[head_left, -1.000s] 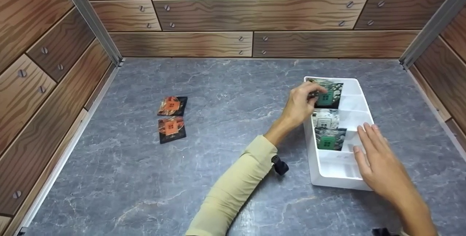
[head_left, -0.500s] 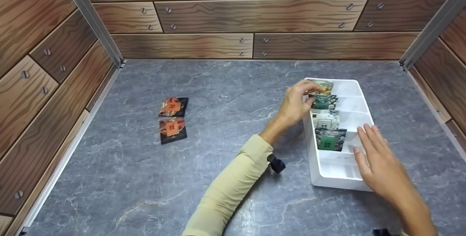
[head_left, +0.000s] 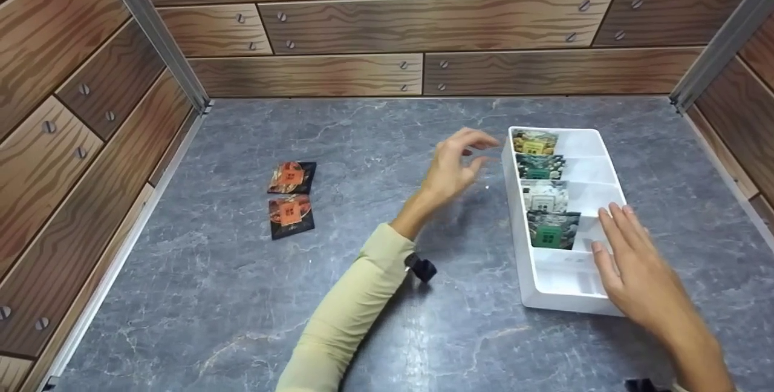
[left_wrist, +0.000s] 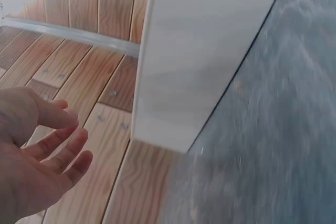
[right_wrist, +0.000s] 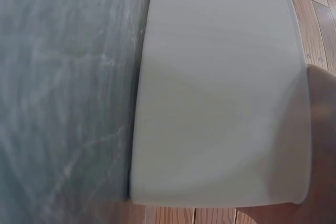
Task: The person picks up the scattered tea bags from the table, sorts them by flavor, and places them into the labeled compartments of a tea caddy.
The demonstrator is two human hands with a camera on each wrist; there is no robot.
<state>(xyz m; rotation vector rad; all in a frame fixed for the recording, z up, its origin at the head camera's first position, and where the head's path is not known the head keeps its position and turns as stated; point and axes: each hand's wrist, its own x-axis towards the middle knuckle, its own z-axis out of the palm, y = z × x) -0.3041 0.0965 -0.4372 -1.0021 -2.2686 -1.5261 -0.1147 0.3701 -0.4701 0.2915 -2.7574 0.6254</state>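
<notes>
My left hand (head_left: pixel 452 167) is in the air just left of the white divided box (head_left: pixel 568 303); its fingers are loosely bent and hold nothing. The left wrist view shows the same hand apart from the box's side wall (left_wrist: pixel 199 51). Over the box's right rim rests my right hand (head_left: pixel 644 274), its fingers straight. Tea sachets stand in separate compartments: a yellow-labelled sachet (head_left: pixel 535 143) at the back, then a dark green sachet (head_left: pixel 540 167), a white sachet (head_left: pixel 545 196) and a green-labelled sachet (head_left: pixel 553 230). The frontmost compartment holds no sachet.
On the left half of the grey marbled table (head_left: pixel 375 138) lie two orange-and-black sachets, the far sachet (head_left: pixel 292 178) and the near sachet (head_left: pixel 291 216), close together. Wood-patterned walls (head_left: pixel 338 74) enclose the back and sides.
My left hand has let go of the dark green sachet, which sank lower into its compartment, and has moved left out of the box. The right hand has stayed at the rim.
</notes>
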